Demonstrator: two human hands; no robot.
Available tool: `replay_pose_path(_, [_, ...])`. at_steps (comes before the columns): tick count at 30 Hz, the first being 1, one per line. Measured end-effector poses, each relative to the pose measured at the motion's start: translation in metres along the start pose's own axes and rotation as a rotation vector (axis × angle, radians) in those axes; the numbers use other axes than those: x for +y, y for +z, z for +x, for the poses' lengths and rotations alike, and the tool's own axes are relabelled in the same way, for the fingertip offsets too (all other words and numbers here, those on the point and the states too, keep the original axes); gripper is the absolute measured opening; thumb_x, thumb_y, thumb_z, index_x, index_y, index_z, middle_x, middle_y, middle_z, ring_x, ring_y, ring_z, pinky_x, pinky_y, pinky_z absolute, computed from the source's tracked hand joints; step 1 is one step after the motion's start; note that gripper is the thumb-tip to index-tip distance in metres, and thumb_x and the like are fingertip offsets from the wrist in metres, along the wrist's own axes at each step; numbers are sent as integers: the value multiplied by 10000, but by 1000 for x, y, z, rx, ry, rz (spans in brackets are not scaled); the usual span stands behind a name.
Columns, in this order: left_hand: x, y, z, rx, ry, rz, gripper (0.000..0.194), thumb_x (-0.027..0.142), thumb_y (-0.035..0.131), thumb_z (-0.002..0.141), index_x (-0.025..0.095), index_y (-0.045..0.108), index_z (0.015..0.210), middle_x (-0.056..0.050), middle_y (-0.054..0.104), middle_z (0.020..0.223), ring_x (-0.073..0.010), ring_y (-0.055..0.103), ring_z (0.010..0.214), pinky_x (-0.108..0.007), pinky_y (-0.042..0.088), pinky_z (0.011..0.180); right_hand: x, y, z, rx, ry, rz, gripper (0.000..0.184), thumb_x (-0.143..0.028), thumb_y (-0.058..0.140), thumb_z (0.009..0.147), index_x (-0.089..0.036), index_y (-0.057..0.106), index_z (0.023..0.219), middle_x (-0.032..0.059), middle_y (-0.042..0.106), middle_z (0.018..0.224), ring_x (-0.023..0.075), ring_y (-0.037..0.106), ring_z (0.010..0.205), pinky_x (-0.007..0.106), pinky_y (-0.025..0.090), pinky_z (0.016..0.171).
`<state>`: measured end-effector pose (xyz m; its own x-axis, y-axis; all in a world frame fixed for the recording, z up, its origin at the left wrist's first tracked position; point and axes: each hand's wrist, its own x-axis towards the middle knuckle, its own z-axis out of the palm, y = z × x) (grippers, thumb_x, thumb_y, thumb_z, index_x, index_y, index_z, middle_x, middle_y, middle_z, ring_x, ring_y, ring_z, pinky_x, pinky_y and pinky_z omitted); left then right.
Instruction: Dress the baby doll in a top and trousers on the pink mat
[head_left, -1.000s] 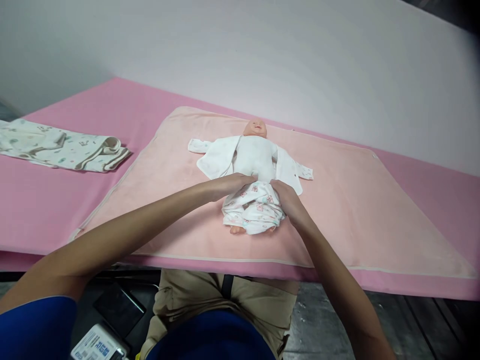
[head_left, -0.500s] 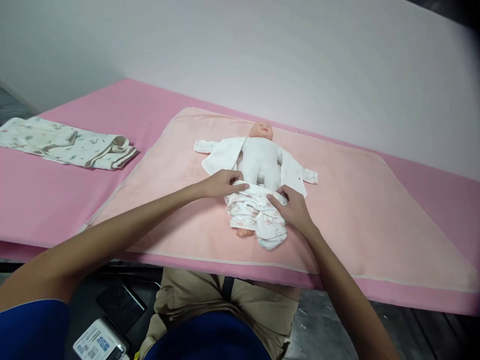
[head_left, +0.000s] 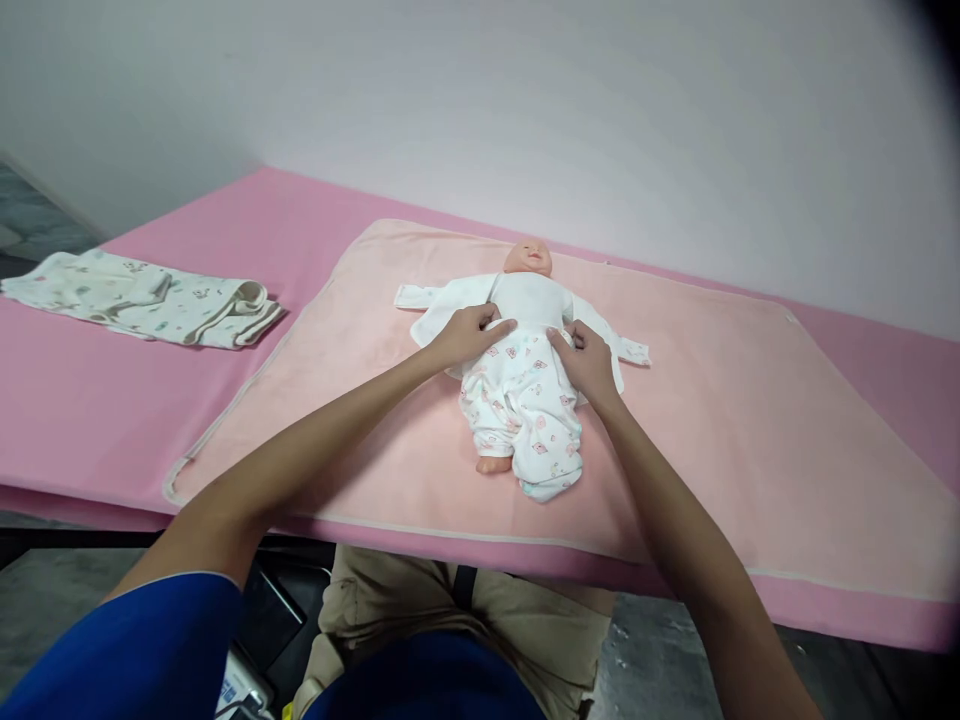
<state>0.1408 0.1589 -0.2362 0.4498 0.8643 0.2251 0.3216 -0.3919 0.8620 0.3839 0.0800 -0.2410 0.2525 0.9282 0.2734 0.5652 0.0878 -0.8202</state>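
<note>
The left hand (head_left: 474, 334) and right hand (head_left: 586, 360) are pinching white, pink-printed cloth trousers (head_left: 534, 400), already sitting at the white-bodied doll's (head_left: 530, 297) waist between the fingers (only one foot (head_left: 493, 465) is emerging below), while beyond, a white cloth jacket (head_left: 459, 296) is lying unfastened.

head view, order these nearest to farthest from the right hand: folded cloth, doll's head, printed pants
1. Printed pants: in the right hand, at their waist
2. Doll's head: beyond the hand, slightly left
3. Folded cloth: far left, on the pink table
</note>
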Motion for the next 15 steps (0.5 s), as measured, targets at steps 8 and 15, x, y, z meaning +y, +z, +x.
replay_pose_path(8, [-16, 23, -15, -78, -458, -860, 637, 749, 820, 804, 183, 722, 1079, -140, 785, 977, -303, 744, 970, -429, 591, 905, 20, 19, -13, -184, 368, 741, 504, -776, 664, 890, -284, 688, 996, 58, 662, 830, 316, 650, 895, 455, 539, 792])
replay_pose_path(15, [-16, 1, -12, 32, 55, -160, 470, 679, 589, 1017, 215, 620, 947, -142, 674, 1121, -301, 615, 1098, -473, 482, 1092, 6, 7, -14, -162, 4, 314, 432, -638, 763, 914, -269, 541, 888, -4, 560, 814, 201, 501, 743, 368, 451, 763])
